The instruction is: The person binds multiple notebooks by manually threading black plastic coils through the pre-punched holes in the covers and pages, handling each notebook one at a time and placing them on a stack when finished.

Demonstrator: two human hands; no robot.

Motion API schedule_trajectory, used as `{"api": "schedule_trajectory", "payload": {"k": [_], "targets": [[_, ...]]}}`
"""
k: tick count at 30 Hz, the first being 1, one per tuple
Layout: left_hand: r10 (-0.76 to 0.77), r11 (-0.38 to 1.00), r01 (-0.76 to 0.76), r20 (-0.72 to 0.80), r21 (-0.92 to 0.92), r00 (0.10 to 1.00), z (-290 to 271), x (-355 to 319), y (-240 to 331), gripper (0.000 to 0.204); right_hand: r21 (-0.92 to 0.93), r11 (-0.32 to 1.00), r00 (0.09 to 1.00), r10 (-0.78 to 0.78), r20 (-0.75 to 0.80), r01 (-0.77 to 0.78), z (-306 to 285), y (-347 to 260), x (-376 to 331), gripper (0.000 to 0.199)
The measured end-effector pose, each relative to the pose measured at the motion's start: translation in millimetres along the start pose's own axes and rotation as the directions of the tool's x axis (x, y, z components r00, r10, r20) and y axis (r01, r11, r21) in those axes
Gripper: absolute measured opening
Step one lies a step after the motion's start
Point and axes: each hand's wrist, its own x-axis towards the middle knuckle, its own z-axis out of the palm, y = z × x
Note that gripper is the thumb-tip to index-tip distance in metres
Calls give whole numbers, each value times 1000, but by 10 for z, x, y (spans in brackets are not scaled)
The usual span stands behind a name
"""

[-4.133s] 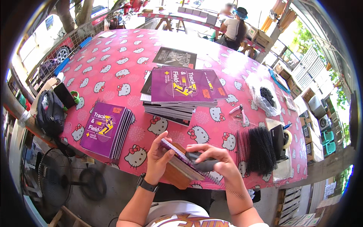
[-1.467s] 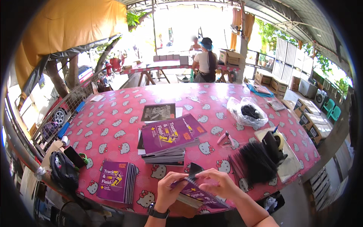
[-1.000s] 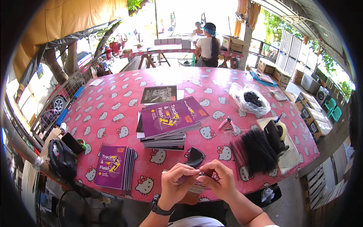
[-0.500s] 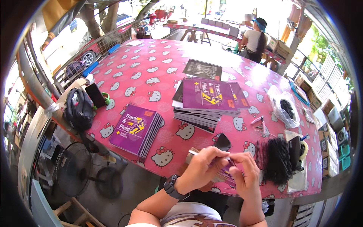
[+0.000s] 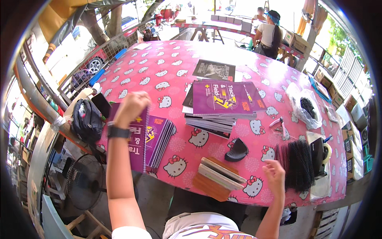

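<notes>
Head view: left grip (image 5: 132,105) holds a purple notebook (image 5: 138,139), just brought to the pile (image 5: 158,139) beside it; right grip (image 5: 274,174) loosely spread, empty; binding seems done.

Strong daylt glare on tbl (image 5: 217,148)

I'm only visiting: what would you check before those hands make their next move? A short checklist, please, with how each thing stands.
1. Left hand gripping the purple notebook: ok.
2. Notebook's lettering turned like that on the left stack: not ok, upside down by comparison.
3. Notebook resting on that stack: cannot tell; they overlap in view.
4. Right hand free: ok, fingers loosely open, seemingly holding nothing.
5. Black curved piece within reach: probably ok, lying on the table beside the wooden block.
</notes>
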Motion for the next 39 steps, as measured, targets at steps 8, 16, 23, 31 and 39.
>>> {"api": "schedule_trajectory", "payload": {"k": [8,16,23,31,39], "targets": [[109,921,-92,-23,378,994,1365,-40,-945,36,-6,1000,989,-17,148,18,199,136,-143,22],[18,908,29,-108,418,994,1294,-60,-903,31,-24,997,994,-69,-84,67,482,525,-170,9],[-131,969,64,-277,-237,952,1449,188,48,47,5,1000,987,-22,-160,23,588,614,-181,9],[-173,799,35,-175,-600,969,1342,180,175,31,3,998,982,-61,-181,62,576,608,-191,9],[24,286,59,68,-956,997,1313,-563,688,27,726,681,990,142,-3,-95,418,-153,40,40]]}}
